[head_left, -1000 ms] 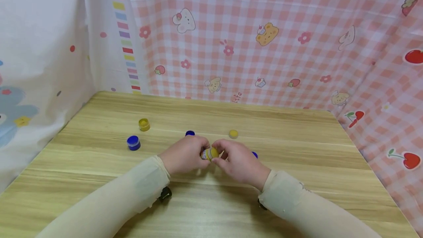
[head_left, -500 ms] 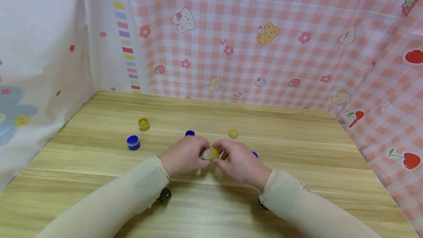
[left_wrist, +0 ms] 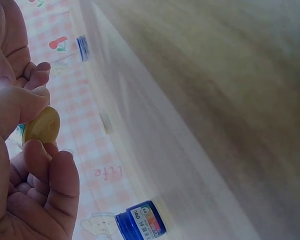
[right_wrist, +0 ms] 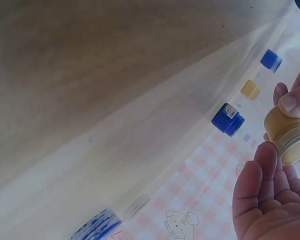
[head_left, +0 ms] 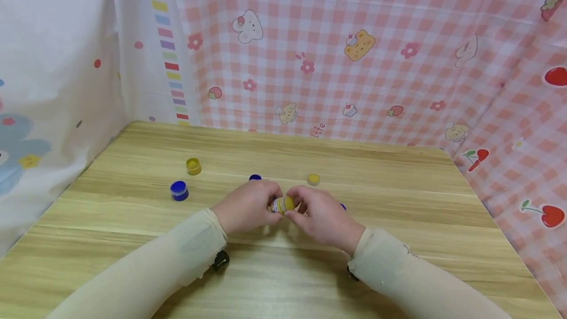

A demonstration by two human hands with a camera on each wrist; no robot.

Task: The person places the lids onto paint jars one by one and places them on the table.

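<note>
My left hand [head_left: 249, 207] grips a small yellow paint jar [head_left: 278, 205] with a printed label, tilted on its side at the middle of the table. Facing it, my right hand [head_left: 327, 219] pinches the jar's rounded yellow end between thumb and fingers. In the right wrist view, the paint jar [right_wrist: 279, 122] shows a pale ring and a round end turned toward my right fingers [right_wrist: 247, 185]. Seen from the left wrist, the jar's yellow end [left_wrist: 46, 126] sits between thumb and fingertips. Part of the jar is hidden inside my left hand.
At the left stand a yellow paint jar [head_left: 193, 167] and a blue paint jar [head_left: 179, 191]. Another blue jar [head_left: 255, 177] is partly behind my left hand. A yellow lid [head_left: 313, 179] lies farther back, and a ridged blue lid [right_wrist: 97, 226] peeks out behind my right hand.
</note>
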